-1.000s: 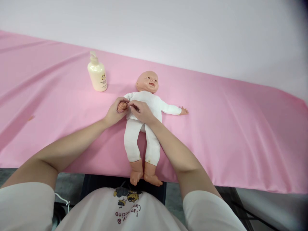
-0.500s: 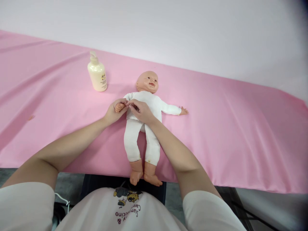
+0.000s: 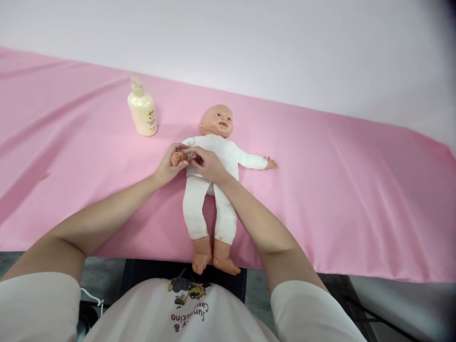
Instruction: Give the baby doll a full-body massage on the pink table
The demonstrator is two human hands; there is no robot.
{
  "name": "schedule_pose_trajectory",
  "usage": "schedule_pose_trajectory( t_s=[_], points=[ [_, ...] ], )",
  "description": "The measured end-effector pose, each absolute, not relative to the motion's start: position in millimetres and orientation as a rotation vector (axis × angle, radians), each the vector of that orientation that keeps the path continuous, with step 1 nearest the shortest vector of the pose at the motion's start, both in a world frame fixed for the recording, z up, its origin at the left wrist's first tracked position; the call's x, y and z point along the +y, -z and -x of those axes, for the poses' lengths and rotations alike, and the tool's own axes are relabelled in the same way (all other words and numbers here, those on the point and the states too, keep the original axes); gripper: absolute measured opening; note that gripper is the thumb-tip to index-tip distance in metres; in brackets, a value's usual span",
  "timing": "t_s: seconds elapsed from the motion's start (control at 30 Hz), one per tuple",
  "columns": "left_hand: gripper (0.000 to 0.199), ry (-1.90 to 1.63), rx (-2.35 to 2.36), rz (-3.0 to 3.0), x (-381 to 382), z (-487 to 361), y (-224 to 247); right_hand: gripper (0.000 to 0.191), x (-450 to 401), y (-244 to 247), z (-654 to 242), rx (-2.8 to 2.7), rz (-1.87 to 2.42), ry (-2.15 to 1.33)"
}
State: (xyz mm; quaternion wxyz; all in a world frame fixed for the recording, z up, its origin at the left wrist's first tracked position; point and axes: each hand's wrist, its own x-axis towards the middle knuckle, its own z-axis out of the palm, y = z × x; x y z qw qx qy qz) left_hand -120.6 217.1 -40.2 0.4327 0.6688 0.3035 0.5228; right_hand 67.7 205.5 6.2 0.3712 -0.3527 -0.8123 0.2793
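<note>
A baby doll [image 3: 223, 154] in white cloth lies on its back, head away from me, its bare feet over the table's near edge. Its arm on the left side is bent across its trunk, and the small fist [image 3: 177, 158] rests in my left hand [image 3: 167, 166], whose fingers curl round it. My right hand [image 3: 208, 164] pinches at the wrist end of that same arm, fingertips close to my left fingers; the exact contact is partly hidden. The doll's other arm [image 3: 254, 160] stretches out to the right, palm open.
A cream pump bottle [image 3: 143, 114] stands upright on the pink tablecloth [image 3: 338, 199], left of the doll's head. Behind the table rises a pale wall [image 3: 249, 42]. A white cable [image 3: 91, 295] hangs below the near edge at left.
My fingers have shifted slightly around the doll's small fist, which shows a little more turned. The view has moved a touch; the doll and bottle otherwise stay in place.
</note>
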Motion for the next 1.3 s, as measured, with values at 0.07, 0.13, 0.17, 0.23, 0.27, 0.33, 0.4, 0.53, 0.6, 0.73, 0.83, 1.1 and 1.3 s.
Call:
schedule_pose_trajectory(
  t_s=[0.07,0.13,0.17,0.23,0.27,0.33,0.4,0.53,0.6,0.73,0.83,1.1,1.3],
  points=[
    [0.074,-1.323,0.759,-1.722,218.8,121.1,43.6,0.028,206.1,-5.7,-67.4,-2.095,0.928,-0.732],
    [0.081,-1.343,0.788,-1.769,219.6,120.9,46.7,0.031,206.6,-5.5,-67.3,-2.106,0.94,-0.745],
    [0.085,-1.351,0.803,-1.786,219.6,120.6,48.1,0.033,206.9,-5.6,-67.3,-2.111,0.944,-0.745],
    [0.092,-1.367,0.817,-1.812,219.8,120.3,50.6,0.035,207.4,-5.6,-67.4,-2.121,0.957,-0.741],
    [0.094,-1.374,0.82,-1.822,220.0,120.3,51.8,0.033,207.8,-5.7,-67.4,-2.126,0.969,-0.739],
    [0.097,-1.374,0.827,-1.838,221.5,120.9,54.1,0.022,208.4,-5.6,-67.1,-2.139,0.997,-0.725],
    [0.1,-1.354,0.827,-1.842,224.1,122.0,56.3,0.01,208.9,-5.5,-66.5,-2.148,1.018,-0.706],
    [0.095,-1.325,0.8,-1.845,226.7,124.5,55.8,0.007,208.8,-4.7,-65.2,-2.121,1.031,-0.712],
    [0.081,-1.314,0.806,-1.85,224.1,125.0,51.1,0.009,208.6,-4.4,-65.2,-2.106,1.025,-0.726],
    [0.043,-1.272,0.838,-1.841,214.1,124.1,36.0,0.011,208.3,-4.6,-66.1,-2.093,1.004,-0.728],
    [0.033,-1.298,0.879,-1.791,209.7,122.5,27.8,0.013,207.7,-5.7,-66.5,-2.095,0.993,-0.725],
    [0.033,-1.35,0.954,-1.678,210.9,120.4,25.4,0.021,204.3,-9.6,-66.8,-2.115,0.972,-0.711],
    [0.029,-1.335,0.957,-1.709,208.9,121.3,23.4,0.019,204.5,-10.2,-67.0,-2.128,0.98,-0.719]
  ],
)
